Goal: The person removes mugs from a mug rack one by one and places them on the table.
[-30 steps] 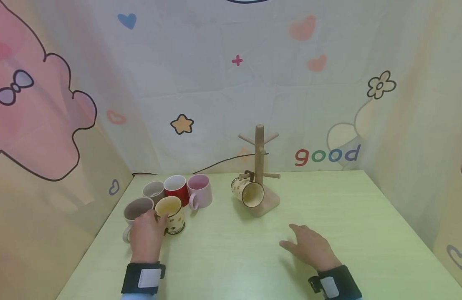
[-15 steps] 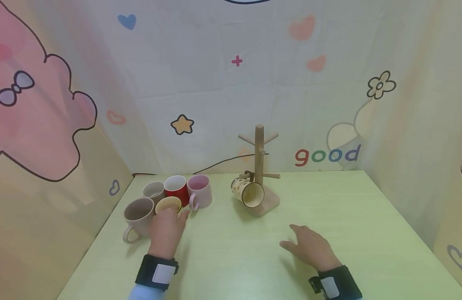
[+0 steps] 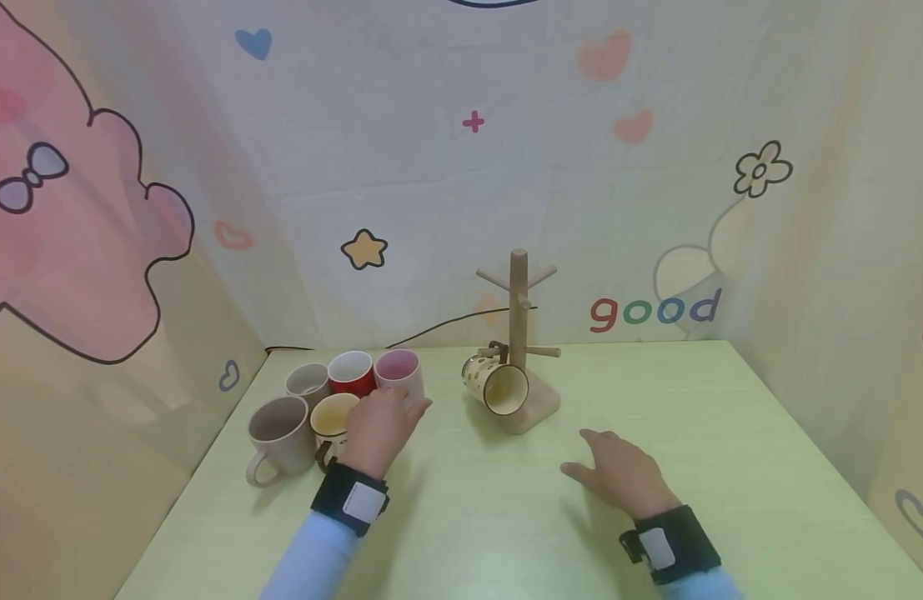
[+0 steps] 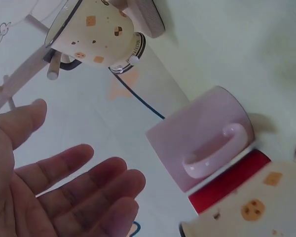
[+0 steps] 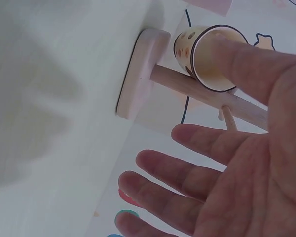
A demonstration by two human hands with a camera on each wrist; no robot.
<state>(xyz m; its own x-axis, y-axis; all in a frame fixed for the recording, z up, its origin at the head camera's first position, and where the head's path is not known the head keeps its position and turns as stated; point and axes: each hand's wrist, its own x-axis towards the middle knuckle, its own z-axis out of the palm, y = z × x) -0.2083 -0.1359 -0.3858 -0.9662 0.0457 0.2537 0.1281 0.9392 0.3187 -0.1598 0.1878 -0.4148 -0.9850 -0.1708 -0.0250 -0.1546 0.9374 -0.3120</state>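
My left hand (image 3: pixel 380 429) hovers in front of the pink mug (image 3: pixel 401 373), its fingers spread and relaxed in the left wrist view, holding nothing. In that view the pink mug (image 4: pixel 202 138) shows its handle, apart from my fingers. Just left of the hand stands a cream spotted mug (image 3: pixel 330 417) with a dark handle, partly covered by the wrist. My right hand (image 3: pixel 619 475) is held over the table's right half, fingers loosely extended. Nearest to it is a wooden mug tree (image 3: pixel 519 317), with a second cream spotted mug (image 3: pixel 495 385) hanging by its handle from a low peg.
A red mug (image 3: pixel 352 373) with white inside, a small grey mug (image 3: pixel 308 383) and a larger grey-beige mug (image 3: pixel 281 433) stand close together at the left. A patterned curtain (image 3: pixel 431 208) rises behind the pale green table (image 3: pixel 491 525).
My left hand has moved right, from between the grey-beige and cream mugs, across the cream mug, to the pink mug's front. My right hand has shifted slightly forward. The mugs have stayed put.
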